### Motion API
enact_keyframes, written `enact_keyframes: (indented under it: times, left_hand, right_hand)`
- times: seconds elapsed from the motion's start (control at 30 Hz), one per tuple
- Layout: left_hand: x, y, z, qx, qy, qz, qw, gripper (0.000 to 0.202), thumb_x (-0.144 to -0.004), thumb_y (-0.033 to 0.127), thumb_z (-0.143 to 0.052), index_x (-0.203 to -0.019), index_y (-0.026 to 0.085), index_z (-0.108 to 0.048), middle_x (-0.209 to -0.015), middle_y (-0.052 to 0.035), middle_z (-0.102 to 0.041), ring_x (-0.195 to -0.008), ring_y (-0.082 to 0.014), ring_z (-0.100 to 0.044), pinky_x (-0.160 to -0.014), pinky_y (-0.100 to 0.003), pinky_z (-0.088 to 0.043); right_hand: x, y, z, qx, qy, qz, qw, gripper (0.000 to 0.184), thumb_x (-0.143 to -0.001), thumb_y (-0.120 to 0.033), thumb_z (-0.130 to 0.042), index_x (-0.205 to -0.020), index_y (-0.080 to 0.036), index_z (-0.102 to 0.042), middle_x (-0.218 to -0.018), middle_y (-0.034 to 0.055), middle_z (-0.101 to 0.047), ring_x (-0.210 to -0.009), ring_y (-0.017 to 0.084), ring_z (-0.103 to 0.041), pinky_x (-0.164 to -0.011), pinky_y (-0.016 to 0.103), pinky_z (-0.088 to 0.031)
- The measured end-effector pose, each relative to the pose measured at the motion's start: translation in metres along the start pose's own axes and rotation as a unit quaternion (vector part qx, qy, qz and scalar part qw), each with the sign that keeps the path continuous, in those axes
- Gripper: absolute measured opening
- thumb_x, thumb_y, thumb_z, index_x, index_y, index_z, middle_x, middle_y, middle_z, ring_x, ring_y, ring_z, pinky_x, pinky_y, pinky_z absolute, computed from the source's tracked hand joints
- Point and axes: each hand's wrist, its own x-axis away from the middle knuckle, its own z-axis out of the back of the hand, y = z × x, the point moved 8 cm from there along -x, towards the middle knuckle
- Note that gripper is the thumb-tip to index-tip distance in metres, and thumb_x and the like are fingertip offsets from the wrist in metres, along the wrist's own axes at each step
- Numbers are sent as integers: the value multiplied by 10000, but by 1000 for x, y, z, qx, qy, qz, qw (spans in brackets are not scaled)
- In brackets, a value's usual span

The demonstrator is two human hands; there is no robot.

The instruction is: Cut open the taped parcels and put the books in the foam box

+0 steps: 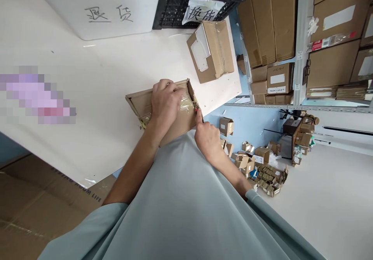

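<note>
A taped cardboard box lies at the front edge of the white table, against my shirt. My left hand rests across its top, fingers curled over the far edge and gripping it. Clear tape shows beside those fingers, and the box's right edge looks torn and ragged. At that edge is my right hand, its index finger pointing along the edge and its other fingers folded. A small red bit shows by the fingertip, but what the hand holds is mostly hidden.
On the white table stand another taped carton, a white foam box and a black plastic crate. A blurred purple item lies left. Shelves of cartons rise at right; several small boxes lie on the floor.
</note>
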Motion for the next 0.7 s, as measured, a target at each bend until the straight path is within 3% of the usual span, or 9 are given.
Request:
enact_keyframes:
  times: [0.2,0.33,0.5,0.7]
  left_hand:
    - [2,-7,4,24,3,3,1000,225,-1126,262,-601,-1173,287,-819,-1131,-75,-815,-1292,-326,-641,-1126,-521,-508]
    - [-4,-13,11,60,10,12,998,325,-1171,331,-521,-1315,294,-810,-1197,-77,-818,-1341,-315,-644,-1182,-518,-492]
    - [-5,-4,22,43,31,19,998,437,-1207,419,-427,-1447,290,-769,-1108,-85,-806,-1211,-314,-674,-1148,-532,-513]
    - [16,14,23,-13,14,81,997,455,-1191,432,-464,-1527,261,-720,-1026,-74,-803,-1033,-293,-738,-1122,-519,-554]
  right_hand:
    - [25,18,0,-6,-30,12,999,864,-1092,-50,-443,-1884,-131,-110,-1128,214,-859,-1070,303,-869,-933,384,-673]
    - [28,43,10,-71,29,34,996,760,-1171,-219,-389,-1891,-183,-147,-1105,177,-870,-964,331,-857,-904,437,-660]
    - [-12,77,14,-171,115,62,977,698,-1193,-316,-332,-1872,-176,-253,-1075,155,-878,-923,362,-830,-874,441,-627]
    - [-80,89,-1,-227,95,149,958,694,-1176,-290,-374,-1853,-161,-293,-1173,149,-882,-1022,362,-824,-934,454,-615]
